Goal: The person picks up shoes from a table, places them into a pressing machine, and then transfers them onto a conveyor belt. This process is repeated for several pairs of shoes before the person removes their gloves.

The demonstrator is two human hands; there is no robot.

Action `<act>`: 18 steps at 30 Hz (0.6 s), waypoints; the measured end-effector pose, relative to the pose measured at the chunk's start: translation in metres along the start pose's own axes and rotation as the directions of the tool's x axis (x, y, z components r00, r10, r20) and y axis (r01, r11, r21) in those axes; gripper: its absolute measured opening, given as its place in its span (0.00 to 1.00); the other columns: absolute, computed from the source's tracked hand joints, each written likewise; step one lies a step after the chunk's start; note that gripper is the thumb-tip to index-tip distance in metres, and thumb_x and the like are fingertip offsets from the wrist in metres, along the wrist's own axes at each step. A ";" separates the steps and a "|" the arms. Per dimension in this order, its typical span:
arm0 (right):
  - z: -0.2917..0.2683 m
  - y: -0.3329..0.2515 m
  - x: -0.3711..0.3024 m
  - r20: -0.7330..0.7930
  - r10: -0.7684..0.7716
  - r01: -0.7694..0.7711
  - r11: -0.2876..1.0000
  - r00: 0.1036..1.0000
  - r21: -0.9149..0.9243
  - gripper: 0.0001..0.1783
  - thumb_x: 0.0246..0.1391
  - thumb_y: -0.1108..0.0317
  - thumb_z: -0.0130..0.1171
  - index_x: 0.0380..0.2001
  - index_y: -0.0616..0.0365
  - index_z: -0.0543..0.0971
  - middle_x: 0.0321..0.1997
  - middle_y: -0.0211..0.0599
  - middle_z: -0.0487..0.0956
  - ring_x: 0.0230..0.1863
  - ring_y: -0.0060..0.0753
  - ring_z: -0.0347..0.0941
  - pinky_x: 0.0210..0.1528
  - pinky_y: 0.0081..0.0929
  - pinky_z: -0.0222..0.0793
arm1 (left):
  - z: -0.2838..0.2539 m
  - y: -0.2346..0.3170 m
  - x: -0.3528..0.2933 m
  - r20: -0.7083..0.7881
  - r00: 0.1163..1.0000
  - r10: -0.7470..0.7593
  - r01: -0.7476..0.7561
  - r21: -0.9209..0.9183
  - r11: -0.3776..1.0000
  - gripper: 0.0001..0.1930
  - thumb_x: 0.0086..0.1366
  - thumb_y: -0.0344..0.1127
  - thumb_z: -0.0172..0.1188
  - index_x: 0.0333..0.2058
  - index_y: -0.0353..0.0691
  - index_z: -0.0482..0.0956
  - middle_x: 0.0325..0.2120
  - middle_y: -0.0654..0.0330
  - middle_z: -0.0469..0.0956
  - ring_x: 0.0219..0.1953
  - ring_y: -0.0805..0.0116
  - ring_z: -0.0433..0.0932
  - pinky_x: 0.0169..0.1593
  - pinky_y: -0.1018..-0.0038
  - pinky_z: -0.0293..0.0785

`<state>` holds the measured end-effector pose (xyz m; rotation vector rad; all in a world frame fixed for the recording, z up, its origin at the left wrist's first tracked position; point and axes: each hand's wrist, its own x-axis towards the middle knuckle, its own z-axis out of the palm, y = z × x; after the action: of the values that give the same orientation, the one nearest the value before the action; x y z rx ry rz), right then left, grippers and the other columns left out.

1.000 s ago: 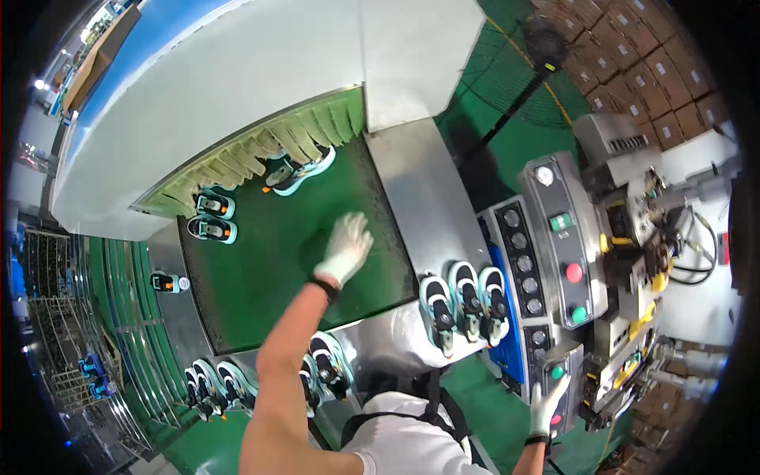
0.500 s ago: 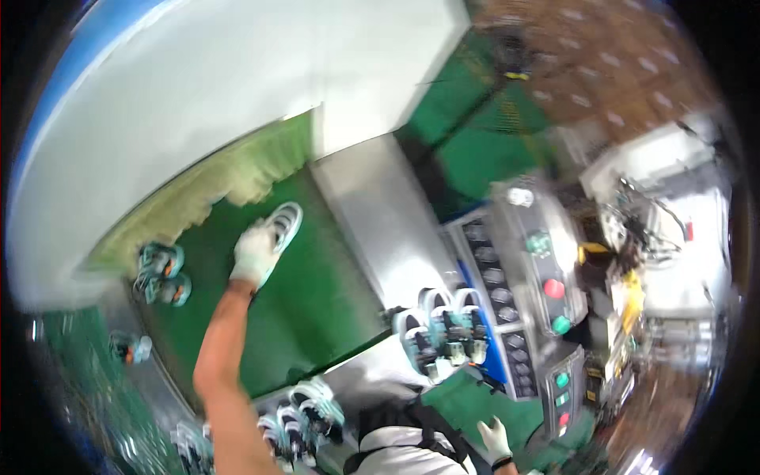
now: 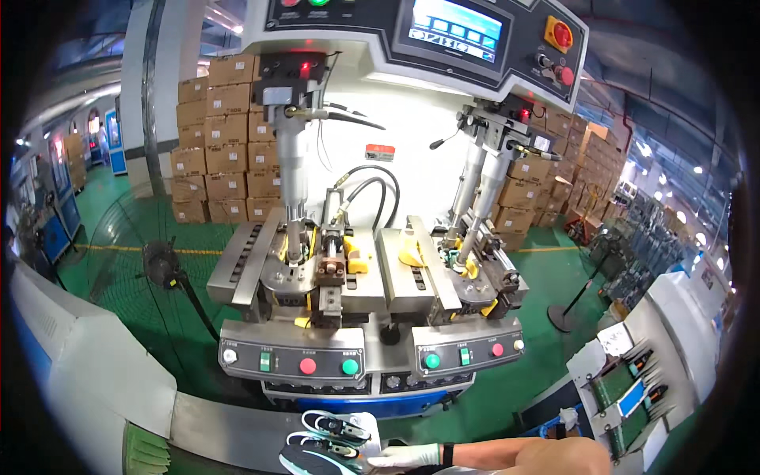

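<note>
Since the earlier frames the view has swung up from the green conveyor belt to a two-station press machine, and the arm that reached out over the belt has come back in close to the body, now carrying shoes.

At the bottom edge a gloved hand (image 3: 405, 457) comes in from the lower right, so it looks like the right hand, though so little of the arm shows that I cannot be sure. Its fingers are curled shut around a pair of shoes (image 3: 332, 443), dark and white with teal trim, stacked one on the other just to the left of the glove. The other hand is out of view, so its state cannot be told.

Straight ahead of the hand, beyond a grey worktop edge (image 3: 229, 431), stands the machine (image 3: 372, 261). Its left station (image 3: 297, 269) and right station (image 3: 467, 273) each carry a vertical ram, with yellow pads on the beds. Nearer the hand are two control panels (image 3: 291, 360) with red and green buttons. Up above hangs a screen (image 3: 457, 30). A floor fan (image 3: 162, 265) stands off to the left, and cardboard boxes (image 3: 218, 142) are stacked behind.

The risk I see: both shoes sit in one grip, so the top one could slide off if the hand tilts. The rams are a pinch hazard for fingers near the beds, and the buttons lie close enough to be bumped.
</note>
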<state>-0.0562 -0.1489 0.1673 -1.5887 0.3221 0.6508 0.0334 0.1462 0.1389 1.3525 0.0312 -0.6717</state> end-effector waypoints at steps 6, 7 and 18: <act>-0.011 -0.037 -0.034 -0.037 -0.146 0.079 0.296 0.989 0.952 0.28 0.61 0.59 0.61 0.61 0.62 0.70 0.49 0.37 0.79 0.46 0.30 0.74 0.48 0.35 0.73 | 0.109 0.087 0.046 0.219 0.967 0.127 -0.151 0.098 0.984 0.36 0.64 0.45 0.65 0.65 0.36 0.62 0.47 0.49 0.79 0.38 0.53 0.80 0.43 0.66 0.78; -0.032 -0.034 -0.032 -0.082 -0.205 0.157 0.384 0.975 0.910 0.31 0.62 0.55 0.61 0.62 0.62 0.70 0.52 0.36 0.79 0.51 0.29 0.75 0.53 0.31 0.72 | 0.126 0.101 0.057 0.253 0.956 0.152 -0.185 0.113 0.976 0.36 0.64 0.45 0.65 0.65 0.36 0.62 0.47 0.49 0.79 0.39 0.54 0.80 0.43 0.66 0.78; -0.196 -0.036 -0.089 -0.416 -0.346 0.528 0.357 0.841 0.770 0.44 0.44 0.63 0.76 0.62 0.67 0.67 0.59 0.42 0.76 0.57 0.36 0.75 0.61 0.35 0.70 | 0.222 0.184 0.182 0.152 0.780 0.607 -0.593 0.492 0.637 0.21 0.68 0.25 0.55 0.59 0.29 0.70 0.58 0.49 0.71 0.58 0.57 0.74 0.60 0.66 0.73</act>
<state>-0.0644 -0.3508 0.2512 -0.6399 0.2671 -0.1464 0.1875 -0.1201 0.2844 1.7615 -0.6088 -0.0689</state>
